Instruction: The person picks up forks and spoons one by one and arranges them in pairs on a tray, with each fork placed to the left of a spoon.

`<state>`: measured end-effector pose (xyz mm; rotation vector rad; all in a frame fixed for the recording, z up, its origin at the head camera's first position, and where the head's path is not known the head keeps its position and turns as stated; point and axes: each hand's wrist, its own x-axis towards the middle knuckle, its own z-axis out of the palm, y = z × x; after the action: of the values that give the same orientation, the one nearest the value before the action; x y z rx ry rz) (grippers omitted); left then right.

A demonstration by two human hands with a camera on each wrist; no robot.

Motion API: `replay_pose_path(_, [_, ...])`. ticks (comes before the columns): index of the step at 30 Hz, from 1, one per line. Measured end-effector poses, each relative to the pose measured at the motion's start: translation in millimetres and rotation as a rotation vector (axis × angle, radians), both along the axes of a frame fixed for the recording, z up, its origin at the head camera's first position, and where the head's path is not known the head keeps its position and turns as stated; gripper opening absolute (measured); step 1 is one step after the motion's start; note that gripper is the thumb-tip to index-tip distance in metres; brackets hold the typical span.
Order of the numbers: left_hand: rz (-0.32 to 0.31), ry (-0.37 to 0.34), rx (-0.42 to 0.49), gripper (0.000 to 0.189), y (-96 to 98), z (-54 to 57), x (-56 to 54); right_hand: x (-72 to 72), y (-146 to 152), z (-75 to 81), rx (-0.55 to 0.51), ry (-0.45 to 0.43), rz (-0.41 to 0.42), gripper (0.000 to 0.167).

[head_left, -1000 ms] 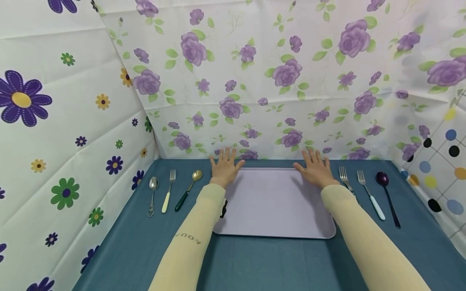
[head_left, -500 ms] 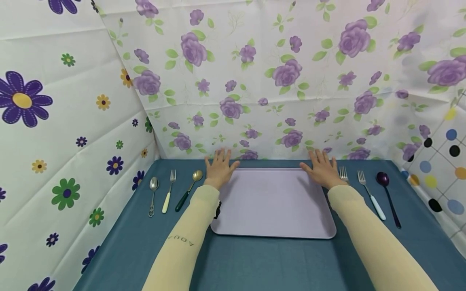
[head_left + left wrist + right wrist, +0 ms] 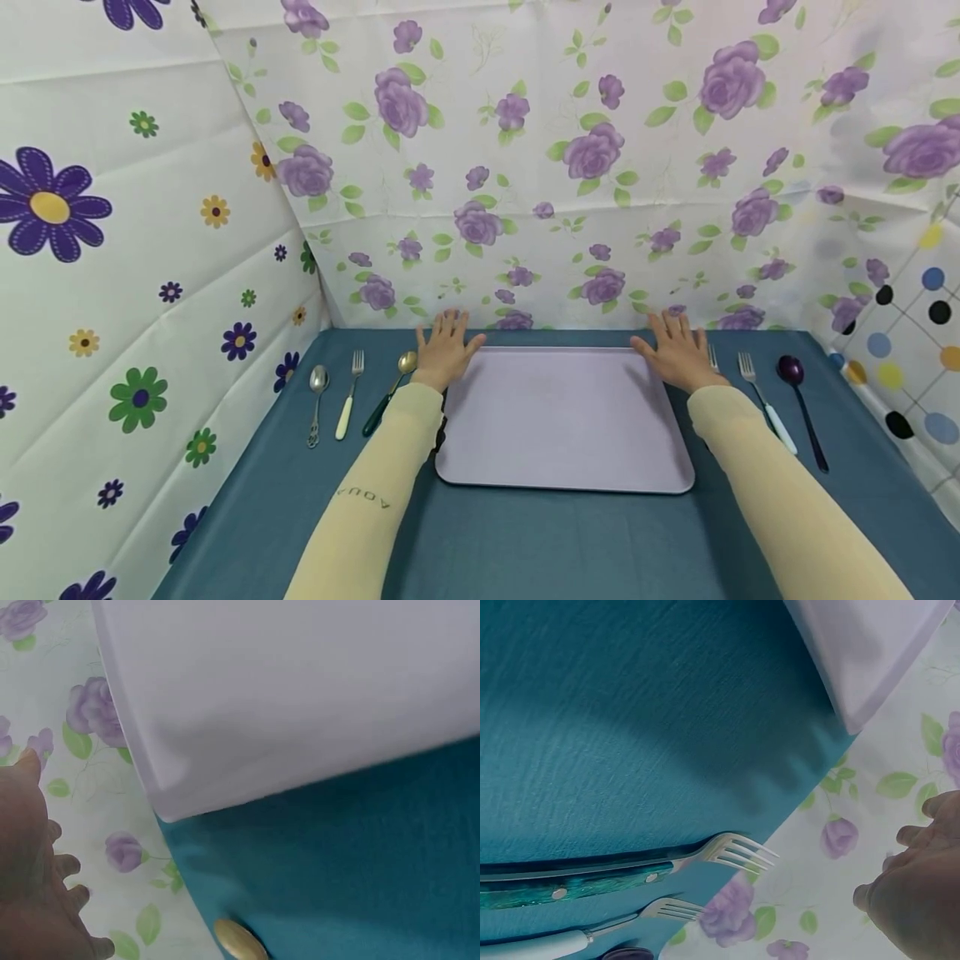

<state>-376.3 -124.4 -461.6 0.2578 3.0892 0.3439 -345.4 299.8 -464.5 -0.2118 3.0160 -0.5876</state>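
Note:
Fingers spread, the left hand [image 3: 445, 354] hovers by the far left corner of a pale lilac tray [image 3: 562, 417] and holds nothing. Just left of it lies a gold spoon [image 3: 240, 940] with a dark green handle, partly covered by the hand and sleeve in the head view. The right hand [image 3: 678, 354], also spread and holding nothing, is at the tray's far right corner. A green-handled fork [image 3: 577, 885] lies beside that hand, mostly hidden by the right sleeve in the head view.
Further left lie a cream-handled fork [image 3: 343, 417] and an ornate silver spoon [image 3: 318, 381]. To the right lie a white-handled fork [image 3: 782, 429] and a dark purple spoon [image 3: 790, 368]. A blue-green cloth [image 3: 555, 542] covers the table; a flowered sheet [image 3: 525, 167] rises behind it.
Both hands have moved apart, the left one leftward and the right one rightward, uncovering more of the tray's sides. The tray and cutlery stay in place.

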Motion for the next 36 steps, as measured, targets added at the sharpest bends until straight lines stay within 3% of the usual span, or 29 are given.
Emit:
replay_pose_path(9, [-0.001,0.041,0.017,0.076,-2.7,14.5,8.6,1.5,7,0.7,0.014,0.005,-0.001,0.093])
replay_pose_path(19, [-0.026,-0.005,0.035,0.078,-13.9,-1.8,2.0,8.3,20,1.3,0.004,0.013,-0.012,0.091])
replay_pose_path(29, [-0.013,-0.059,0.091,0.077,-17.0,-3.4,5.6,7.1,34,-0.7,0.002,-0.012,-0.026,0.095])
replay_pose_path(36, [-0.029,-0.055,0.107,0.077,-17.0,-4.5,5.3,10.6,40,2.6,0.001,-0.018,-0.049,0.094])
